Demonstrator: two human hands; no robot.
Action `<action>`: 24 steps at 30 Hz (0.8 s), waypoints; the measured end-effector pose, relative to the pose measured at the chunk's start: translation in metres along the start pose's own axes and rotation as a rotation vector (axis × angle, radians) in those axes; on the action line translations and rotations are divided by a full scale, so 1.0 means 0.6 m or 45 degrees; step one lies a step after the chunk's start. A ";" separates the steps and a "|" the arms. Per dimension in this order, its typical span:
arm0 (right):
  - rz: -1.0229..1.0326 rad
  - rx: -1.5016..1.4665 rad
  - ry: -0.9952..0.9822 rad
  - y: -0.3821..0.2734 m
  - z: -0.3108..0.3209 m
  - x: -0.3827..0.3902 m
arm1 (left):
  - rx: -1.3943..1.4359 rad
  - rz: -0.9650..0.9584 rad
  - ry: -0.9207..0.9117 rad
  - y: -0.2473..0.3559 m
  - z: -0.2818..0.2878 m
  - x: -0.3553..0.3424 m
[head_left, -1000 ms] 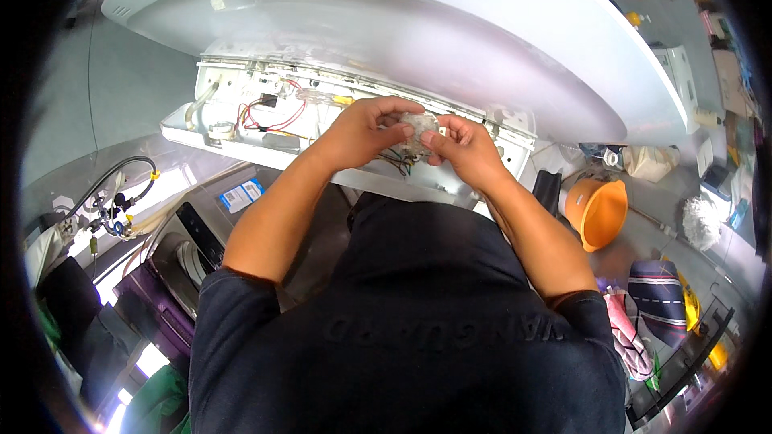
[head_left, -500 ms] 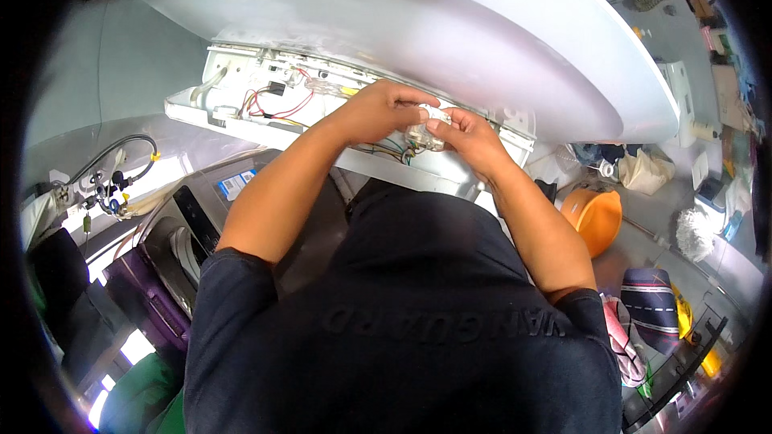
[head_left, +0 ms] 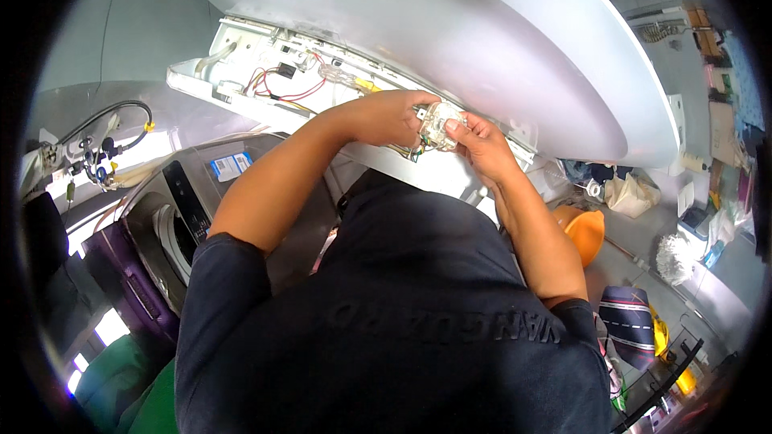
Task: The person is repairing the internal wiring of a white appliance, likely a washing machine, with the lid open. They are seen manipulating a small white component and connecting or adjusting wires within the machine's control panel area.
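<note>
A palm-sized whitish plastic part [head_left: 436,125] with coloured wires at its lower side is held between both hands; its exact kind I cannot make out. My left hand [head_left: 390,119] grips its left side, with most of the fingers hidden behind it. On the other side, my right hand [head_left: 486,147] pinches it, thumb on the upper face. Beneath the hands lies a long white open panel housing [head_left: 277,116] of an appliance. Red and yellow wires [head_left: 297,95], a dark connector [head_left: 285,70] and a clear sleeve [head_left: 338,75] lie inside it.
A big white curved appliance body [head_left: 515,40] rises behind the housing. To the left stand a grey front-loading washing machine [head_left: 189,201], a purple suitcase [head_left: 133,281] and a black hose [head_left: 121,108]. An orange basin [head_left: 585,237] and a white fluffy duster [head_left: 675,259] are at the right.
The plastic part has turned in my hands, so that more of its face shows. My right thumb has shifted across it. The whole view has tilted slightly.
</note>
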State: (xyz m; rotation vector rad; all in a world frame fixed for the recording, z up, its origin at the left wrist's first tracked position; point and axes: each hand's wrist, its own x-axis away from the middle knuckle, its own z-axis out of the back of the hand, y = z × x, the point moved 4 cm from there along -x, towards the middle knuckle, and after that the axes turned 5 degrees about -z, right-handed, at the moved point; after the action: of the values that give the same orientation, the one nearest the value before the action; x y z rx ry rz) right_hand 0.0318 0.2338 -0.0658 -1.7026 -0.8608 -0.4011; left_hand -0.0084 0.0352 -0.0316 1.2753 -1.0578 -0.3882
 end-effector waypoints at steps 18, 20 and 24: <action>-0.097 -0.093 -0.040 -0.018 -0.017 0.013 | -0.579 -0.074 0.276 0.035 -0.022 0.003; -0.076 -0.061 0.006 -0.020 -0.020 0.016 | -0.728 -0.132 0.397 0.032 -0.030 0.004; 0.020 -0.007 0.070 -0.021 -0.020 0.022 | -0.844 -0.055 0.571 0.029 -0.052 0.006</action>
State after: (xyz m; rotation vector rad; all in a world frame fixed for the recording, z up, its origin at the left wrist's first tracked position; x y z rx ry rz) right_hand 0.0335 0.2282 -0.0447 -1.6948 -0.8068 -0.4377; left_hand 0.0132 0.0560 -0.0121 0.7345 -0.4558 -0.4153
